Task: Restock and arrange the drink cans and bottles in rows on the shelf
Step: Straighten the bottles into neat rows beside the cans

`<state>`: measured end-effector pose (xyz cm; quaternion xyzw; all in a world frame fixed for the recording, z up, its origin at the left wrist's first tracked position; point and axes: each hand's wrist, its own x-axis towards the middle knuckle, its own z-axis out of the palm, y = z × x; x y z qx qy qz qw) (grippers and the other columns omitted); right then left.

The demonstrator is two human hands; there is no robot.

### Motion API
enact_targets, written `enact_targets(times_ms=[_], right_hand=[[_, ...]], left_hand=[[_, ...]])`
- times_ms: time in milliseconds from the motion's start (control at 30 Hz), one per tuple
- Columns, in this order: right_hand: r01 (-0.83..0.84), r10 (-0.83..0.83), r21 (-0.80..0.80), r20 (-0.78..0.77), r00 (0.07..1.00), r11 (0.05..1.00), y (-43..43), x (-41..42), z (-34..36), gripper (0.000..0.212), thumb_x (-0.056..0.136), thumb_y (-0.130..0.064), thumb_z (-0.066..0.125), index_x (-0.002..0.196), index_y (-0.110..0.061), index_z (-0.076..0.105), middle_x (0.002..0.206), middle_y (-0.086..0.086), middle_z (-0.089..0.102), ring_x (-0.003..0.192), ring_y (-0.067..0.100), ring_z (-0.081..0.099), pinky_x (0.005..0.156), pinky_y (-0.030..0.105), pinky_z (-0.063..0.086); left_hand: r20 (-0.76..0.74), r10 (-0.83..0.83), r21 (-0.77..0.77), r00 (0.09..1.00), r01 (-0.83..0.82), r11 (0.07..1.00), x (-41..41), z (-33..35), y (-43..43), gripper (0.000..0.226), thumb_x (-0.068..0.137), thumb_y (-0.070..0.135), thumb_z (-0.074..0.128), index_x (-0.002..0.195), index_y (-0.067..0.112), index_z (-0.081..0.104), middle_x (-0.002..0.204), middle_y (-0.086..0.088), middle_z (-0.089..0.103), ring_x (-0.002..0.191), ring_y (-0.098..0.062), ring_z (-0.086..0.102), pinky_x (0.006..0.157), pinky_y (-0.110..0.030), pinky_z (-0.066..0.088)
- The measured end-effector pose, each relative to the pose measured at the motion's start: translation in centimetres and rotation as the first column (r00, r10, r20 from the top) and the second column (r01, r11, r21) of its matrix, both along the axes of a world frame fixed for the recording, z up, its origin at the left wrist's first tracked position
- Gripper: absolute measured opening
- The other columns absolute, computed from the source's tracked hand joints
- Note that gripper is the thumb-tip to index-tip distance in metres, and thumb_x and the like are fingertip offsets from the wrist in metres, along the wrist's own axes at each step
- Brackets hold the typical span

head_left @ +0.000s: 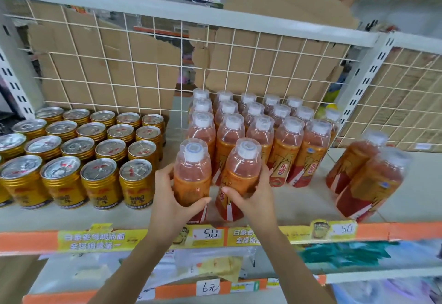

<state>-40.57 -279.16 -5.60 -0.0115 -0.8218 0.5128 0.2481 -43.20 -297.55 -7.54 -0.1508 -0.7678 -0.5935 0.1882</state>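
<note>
"Two hands on stock?" asks the supervisor.

"Confirmed. Left hand (172, 198) grips one orange bottle (192, 172) about its label, fingers curled behind and thumb laid across the front. Right hand (251, 198) grips a second orange bottle (241, 167) the same way, thumb on the front and fingers round the far side. Both forearms rise from below and converge."

"Position, measured against the bottle block (258, 126)?"

"Both gripped bottles are upright just in front of the block, side by side and close together, near the front edge of the shelf (299, 208). Whether their bases rest on the shelf or clear it, I cannot tell."

"Other stock?"

"Gold cans (79, 150) stand in rows left of the block, with a bare gap between. Two further bottles (366, 174) stand right of the block, apart from it, one just before the other. White wire grid (119, 64) runs directly behind the block. Price strip (210, 234) lies in front of the block and below it."
</note>
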Motion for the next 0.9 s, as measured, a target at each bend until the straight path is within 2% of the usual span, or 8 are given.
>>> enact_targets(times_ms=[67,133,267,433,500,633,700,900], right_hand=[[0.052,-0.053,0.026,0.029,0.998,0.998,-0.1,0.1,-1.1,0.085,0.06,-0.044,0.081,0.13,-0.032,0.034,0.127,-0.006,0.047,0.117,0.009,0.049,0.098,0.037,0.047],[0.072,-0.073,0.011,0.053,0.996,0.997,0.0,0.0,-1.5,0.089,0.061,-0.042,0.083,0.135,-0.019,0.039,0.127,-0.001,0.045,0.117,0.012,0.049,0.097,0.032,0.047],[-0.113,0.116,-0.103,0.022,0.993,0.988,0.9,-0.3,-1.0,0.08,0.068,-0.018,0.082,0.133,-0.034,0.038,0.127,-0.007,0.053,0.117,0.003,0.051,0.096,0.023,0.046],[-0.17,0.181,-0.217,0.035,0.983,0.961,0.4,-0.5,-1.5,0.059,0.075,-0.009,0.075,0.117,-0.031,0.04,0.117,-0.005,0.057,0.107,0.001,0.056,0.094,0.026,0.048],[-0.155,0.166,-0.216,0.032,0.986,0.964,0.0,-0.4,-1.7,0.054,0.073,-0.021,0.071,0.117,-0.029,0.04,0.113,-0.006,0.057,0.104,-0.001,0.057,0.088,0.02,0.048],[-0.12,0.124,-0.208,0.008,0.992,0.971,-0.3,0.0,-2.1,0.057,0.074,-0.037,0.069,0.122,-0.027,0.041,0.119,-0.006,0.056,0.107,-0.003,0.054,0.085,0.012,0.045],[-0.127,0.128,-0.217,-0.01,0.992,0.968,-0.1,0.2,-2.1,0.058,0.073,-0.043,0.067,0.124,-0.03,0.043,0.119,-0.008,0.056,0.109,0.0,0.054,0.085,0.013,0.045],[-0.235,0.239,-0.27,-0.018,0.971,0.934,1.0,-0.1,-2.4,0.054,0.085,-0.024,0.061,0.134,-0.027,0.038,0.126,0.0,0.057,0.12,0.016,0.052,0.094,0.028,0.046]], left_hand=[[-0.037,0.036,-0.008,0.999,-0.036,0.999,0.0,-0.3,0.1,0.088,0.051,0.06,0.075,0.124,0.059,0.026,0.114,0.02,0.037,0.113,0.01,0.041,0.085,-0.005,0.041],[-0.025,0.063,0.017,0.998,-0.063,0.998,0.0,-0.7,0.1,0.091,0.054,0.06,0.074,0.13,0.058,0.026,0.109,0.02,0.036,0.111,0.008,0.042,0.083,-0.002,0.04],[-0.009,-0.011,0.097,1.0,0.012,0.995,-0.4,-1.5,-0.2,0.084,0.064,0.043,0.077,0.138,0.039,0.037,0.119,0.014,0.05,0.115,-0.004,0.05,0.09,-0.018,0.047],[0.096,-0.128,0.207,0.987,0.106,0.973,-0.6,-1.7,-0.3,0.062,0.065,0.046,0.079,0.116,0.048,0.042,0.119,0.017,0.055,0.115,-0.006,0.053,0.095,-0.035,0.048],[0.123,-0.132,0.159,0.984,0.112,0.981,-0.6,-1.7,-0.1,0.067,0.058,0.055,0.079,0.112,0.052,0.039,0.117,0.018,0.052,0.113,-0.002,0.05,0.092,-0.027,0.048],[0.031,0.053,-0.006,0.998,-0.053,0.999,-0.4,-1.7,0.7,0.082,0.05,0.061,0.075,0.119,0.039,0.037,0.11,0.025,0.036,0.108,0.017,0.04,0.08,0.002,0.037],[0.037,0.043,-0.019,0.998,-0.042,0.999,-0.5,-1.7,0.6,0.08,0.055,0.057,0.073,0.125,0.04,0.038,0.109,0.028,0.037,0.106,0.018,0.041,0.078,0.004,0.037],[0.171,-0.193,0.159,0.966,0.167,0.973,-0.9,-1.7,-0.4,0.059,0.073,0.036,0.071,0.123,0.043,0.039,0.124,0.02,0.053,0.113,0.01,0.049,0.08,-0.003,0.043]])
